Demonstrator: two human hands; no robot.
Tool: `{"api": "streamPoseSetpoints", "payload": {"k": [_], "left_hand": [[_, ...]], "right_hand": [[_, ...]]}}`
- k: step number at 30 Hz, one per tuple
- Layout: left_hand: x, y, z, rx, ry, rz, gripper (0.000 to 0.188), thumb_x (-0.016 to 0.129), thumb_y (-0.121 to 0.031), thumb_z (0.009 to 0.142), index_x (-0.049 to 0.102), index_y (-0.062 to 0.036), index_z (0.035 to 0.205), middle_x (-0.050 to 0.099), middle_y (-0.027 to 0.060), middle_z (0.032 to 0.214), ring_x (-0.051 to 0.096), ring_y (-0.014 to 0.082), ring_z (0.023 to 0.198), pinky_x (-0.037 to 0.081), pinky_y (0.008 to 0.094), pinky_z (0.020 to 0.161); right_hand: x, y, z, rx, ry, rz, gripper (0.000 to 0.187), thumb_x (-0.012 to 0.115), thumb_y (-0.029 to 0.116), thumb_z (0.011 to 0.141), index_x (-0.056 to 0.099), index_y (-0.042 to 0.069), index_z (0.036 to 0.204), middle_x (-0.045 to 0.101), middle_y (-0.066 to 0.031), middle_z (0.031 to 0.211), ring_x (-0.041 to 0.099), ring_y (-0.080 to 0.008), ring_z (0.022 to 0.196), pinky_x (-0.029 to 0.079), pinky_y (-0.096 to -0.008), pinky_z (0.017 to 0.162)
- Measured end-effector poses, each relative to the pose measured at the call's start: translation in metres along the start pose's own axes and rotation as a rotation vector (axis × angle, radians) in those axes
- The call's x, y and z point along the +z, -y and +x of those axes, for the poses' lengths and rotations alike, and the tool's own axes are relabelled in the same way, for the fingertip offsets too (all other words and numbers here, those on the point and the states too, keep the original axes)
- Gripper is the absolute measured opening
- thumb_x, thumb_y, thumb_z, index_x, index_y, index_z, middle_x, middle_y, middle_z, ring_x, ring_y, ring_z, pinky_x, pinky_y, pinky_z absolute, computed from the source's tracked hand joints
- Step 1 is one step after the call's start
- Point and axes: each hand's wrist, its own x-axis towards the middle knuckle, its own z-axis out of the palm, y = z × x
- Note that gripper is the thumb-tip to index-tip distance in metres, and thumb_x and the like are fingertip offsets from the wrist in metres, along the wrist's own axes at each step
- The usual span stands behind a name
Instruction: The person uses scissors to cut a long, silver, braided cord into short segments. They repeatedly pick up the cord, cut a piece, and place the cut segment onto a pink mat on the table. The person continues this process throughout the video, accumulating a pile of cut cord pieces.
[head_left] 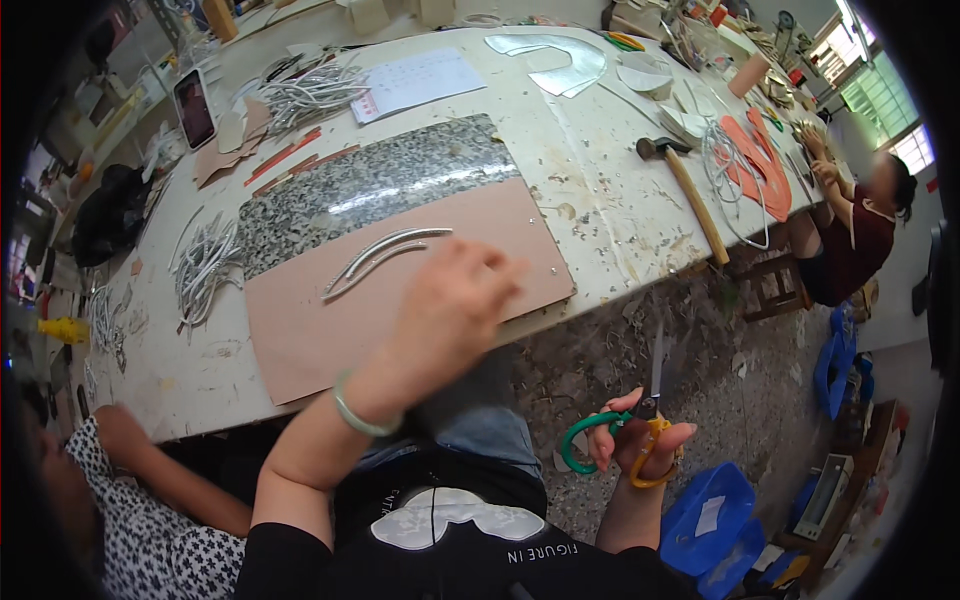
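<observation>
Left hand [455,300] spread loosely, empty, over the tan board [330,320] near two cut silver strips [385,255]; right hand [640,440] grips scissors [640,415], piles uncut.

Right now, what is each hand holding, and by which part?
Right hand holds scissors by the handle loops. Left hand is blurred above the board; nothing visibly held.

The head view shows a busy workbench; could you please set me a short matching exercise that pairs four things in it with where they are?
Things:
1. scissors
2. hammer
3. curved silver strips
4. bangle

Places:
A. lying on the pinkish-brown sheet
B. around the left wrist
C. lying on the white table near its right edge
D. in the right hand, off the table, blades pointing up

Pairs: 1-D, 2-C, 3-A, 4-B
</observation>
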Motion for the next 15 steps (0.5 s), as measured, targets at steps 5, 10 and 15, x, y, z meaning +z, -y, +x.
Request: {"api": "streamPoseSetpoints", "payload": {"k": [5,10,15], "left_hand": [[-0.03,0.079,0.007,-0.073,-0.044,0.31,0.017,0.063,-0.004,0.079,0.066,-0.0048,0.096,0.062,0.0071,0.089,0.054,0.027,0.086,0.047,0.0361,0.073],[-0.029,0.086,-0.015,-0.13,0.094,0.497,0.011,0.058,-0.008,0.082,0.065,-0.0048,0.09,0.06,0.0067,0.086,0.056,0.0255,0.083,0.048,0.0351,0.071],[-0.028,0.079,-0.021,-0.169,0.028,0.465,0.008,0.058,-0.007,0.081,0.064,-0.0054,0.086,0.059,0.0071,0.083,0.056,0.0257,0.082,0.048,0.0365,0.07]], "right_hand": [[0.013,-0.008,0.012,0.154,0.006,-0.049,0.097,0.038,0.079,0.074,0.046,-0.002,0.125,0.056,-0.011,0.077,0.054,-0.0186,0.067,0.045,-0.029,0.056],[0.024,-0.013,0.027,0.158,0.069,-0.123,0.094,0.038,0.078,0.076,0.046,-0.003,0.123,0.056,-0.0121,0.072,0.054,-0.0188,0.062,0.045,-0.0302,0.054],[0.04,-0.011,0.035,0.257,0.035,-0.18,0.098,0.044,0.081,0.071,0.05,-0.002,0.122,0.056,-0.01,0.073,0.052,-0.016,0.065,0.043,-0.0275,0.057]]}}
